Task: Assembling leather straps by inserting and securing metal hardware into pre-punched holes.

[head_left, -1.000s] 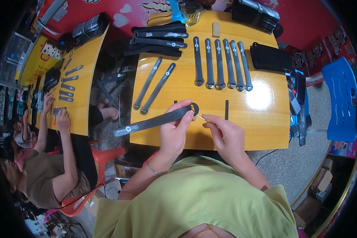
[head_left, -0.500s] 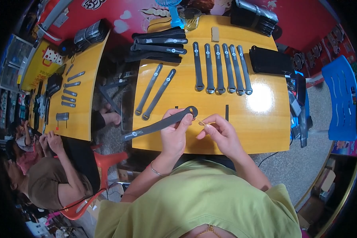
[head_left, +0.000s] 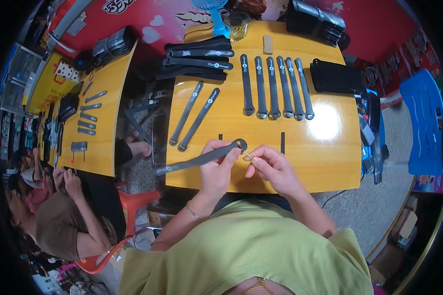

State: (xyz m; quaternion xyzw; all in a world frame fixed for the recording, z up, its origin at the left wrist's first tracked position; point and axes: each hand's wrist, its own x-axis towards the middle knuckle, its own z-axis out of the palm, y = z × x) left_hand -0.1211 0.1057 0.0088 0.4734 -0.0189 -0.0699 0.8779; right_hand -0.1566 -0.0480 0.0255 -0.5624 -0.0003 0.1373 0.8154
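Note:
My left hand (head_left: 214, 172) is closed on a long dark grey strap (head_left: 194, 161), whose rounded end with a hole sticks out above the thumb. The strap's other end hangs out to the left over the table and looks blurred. Close beside the hole, my right hand (head_left: 275, 169) pinches a thin yellowish loop or cord (head_left: 247, 155); it reaches to my left fingertips, and I cannot tell whether it passes through the hole. Two similar straps, a left one (head_left: 186, 113) and a right one (head_left: 199, 119), lie slanted on the table beyond my left hand.
Several straps, among them a middle one (head_left: 273, 88), lie in a row on the yellow table (head_left: 221, 182). Behind are a strap pile (head_left: 194, 61), a tan block (head_left: 267, 44), a blue fan (head_left: 216, 19) and black bundles (head_left: 316, 24). A person (head_left: 66, 221) sits at the left table.
My right hand has come slightly nearer the left, bringing the yellowish loop closer to the strap's holed end. The strap has turned, so its printed face shows less.

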